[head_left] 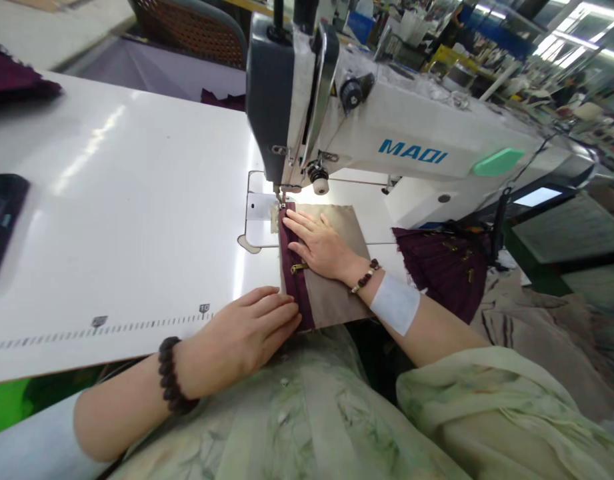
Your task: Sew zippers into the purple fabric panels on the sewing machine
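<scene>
Right hand (319, 243): laid flat, palm down, fingers slightly apart, bearing on the fabric workpiece (331, 297) without gripping it. Left hand (247, 333): fingers together over the near end of the maroon strip (289, 257); its thumb is hidden, so whether it pinches or only rests cannot be told.

Location: the workpiece lies flat on the tabletop (151, 200), from the presser foot (283, 199) of the sewing machine (387, 113) back toward the tabletop's front edge. The maroon strip forms its left side; the beige panel (349, 223) forms its right.

Handling characteristics (judged by appearance):
- Weight: very light; little force should move it.
- Stiffness: beige panel limp, liable to ripple if pushed from one point; strip probably firmer along its zipper line.
- Friction: the smooth, glossy tabletop should let the cloth slide and skew easily.
- Fragility: low; raw edges may fray if picked at.
- Hard point: the brass zipper pull (299, 268) on the strip may catch or lift the cloth.

Holding points: apply spread, flat fingers to the panel beside the strip, with fingertips clear of the presser foot. Steady the strip's near end at the tabletop's front edge. Avoid holding by the zipper pull.
</scene>
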A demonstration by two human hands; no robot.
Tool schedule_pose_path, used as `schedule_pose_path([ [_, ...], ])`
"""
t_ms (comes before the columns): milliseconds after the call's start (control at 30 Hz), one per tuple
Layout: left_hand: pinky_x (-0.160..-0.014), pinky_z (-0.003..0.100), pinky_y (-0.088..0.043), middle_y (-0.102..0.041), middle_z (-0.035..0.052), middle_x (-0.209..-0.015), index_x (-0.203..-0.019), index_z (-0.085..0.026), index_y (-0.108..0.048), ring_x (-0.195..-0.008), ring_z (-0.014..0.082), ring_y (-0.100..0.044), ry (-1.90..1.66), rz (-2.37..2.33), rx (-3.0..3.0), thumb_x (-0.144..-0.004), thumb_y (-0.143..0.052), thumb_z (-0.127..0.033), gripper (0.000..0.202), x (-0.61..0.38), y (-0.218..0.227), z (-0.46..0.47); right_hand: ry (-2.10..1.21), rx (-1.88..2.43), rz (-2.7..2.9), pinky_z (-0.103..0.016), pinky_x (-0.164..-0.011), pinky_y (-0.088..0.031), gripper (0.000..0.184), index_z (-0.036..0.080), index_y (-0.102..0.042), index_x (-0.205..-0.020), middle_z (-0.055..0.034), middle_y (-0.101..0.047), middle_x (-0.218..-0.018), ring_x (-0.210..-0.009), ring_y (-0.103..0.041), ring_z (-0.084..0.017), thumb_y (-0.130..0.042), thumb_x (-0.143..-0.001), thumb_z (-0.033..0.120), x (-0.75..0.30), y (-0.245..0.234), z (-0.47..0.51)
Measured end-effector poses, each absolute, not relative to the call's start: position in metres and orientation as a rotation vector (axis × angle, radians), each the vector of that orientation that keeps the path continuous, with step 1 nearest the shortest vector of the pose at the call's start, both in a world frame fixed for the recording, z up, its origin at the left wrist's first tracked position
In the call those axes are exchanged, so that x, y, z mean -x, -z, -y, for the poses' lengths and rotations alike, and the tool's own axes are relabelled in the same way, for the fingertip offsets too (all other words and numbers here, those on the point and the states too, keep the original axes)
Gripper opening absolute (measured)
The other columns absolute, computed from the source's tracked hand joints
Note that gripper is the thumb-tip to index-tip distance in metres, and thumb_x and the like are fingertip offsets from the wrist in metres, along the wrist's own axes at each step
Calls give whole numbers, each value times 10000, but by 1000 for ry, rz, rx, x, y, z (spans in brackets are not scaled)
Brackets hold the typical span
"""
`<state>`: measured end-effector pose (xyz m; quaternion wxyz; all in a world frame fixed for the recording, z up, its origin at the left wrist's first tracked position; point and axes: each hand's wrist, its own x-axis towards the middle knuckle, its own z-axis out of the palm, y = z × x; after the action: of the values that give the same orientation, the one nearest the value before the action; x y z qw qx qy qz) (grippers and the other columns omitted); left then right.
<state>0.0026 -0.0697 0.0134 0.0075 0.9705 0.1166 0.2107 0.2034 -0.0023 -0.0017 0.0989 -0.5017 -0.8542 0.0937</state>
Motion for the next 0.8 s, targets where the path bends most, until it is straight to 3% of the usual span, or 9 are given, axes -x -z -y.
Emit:
schedule_pose_path([
  [300,-821,296,-545,-678,92,-934,-930,-95,-628,-905,171,-608,-867,-403,-2847,-953,-324,-124,306,-2,3,80,-292,1487,2543,-519,-1096,-188,461,159,-382,-1360,-58,-304,-1461,-1343,-269,-236,-432,-918,280,-203,-1,3],
  [533,-876,303,-542,-680,105,-967,-970,-73,-615,-956,174,-614,-889,-378,-2796,-954,-314,-115,304,0,8,82,-348,1475,2534,-586,-1094,-86,406,155,-427,-1319,-82,-363,-1427,-1363,-235,-230,-420,-921,233,-201,-7,0],
  [667,-892,302,-535,-681,104,-963,-955,-73,-625,-947,175,-619,-854,-397,-2783,-949,-315,-108,311,0,7,82,-329,1440,2476,-524,-1108,-166,385,144,-455,-1293,-97,-390,-1406,-1329,-308,-213,-420,-919,226,-200,0,-3],
  [800,-906,301,-526,-681,107,-965,-964,-70,-626,-949,174,-619,-865,-399,-2769,-949,-301,-102,327,1,6,81,-301,1433,2454,-495,-1105,-206,385,138,-465,-1284,-109,-365,-1420,-1336,-293,-221,-423,-914,238,-200,4,-2],
])
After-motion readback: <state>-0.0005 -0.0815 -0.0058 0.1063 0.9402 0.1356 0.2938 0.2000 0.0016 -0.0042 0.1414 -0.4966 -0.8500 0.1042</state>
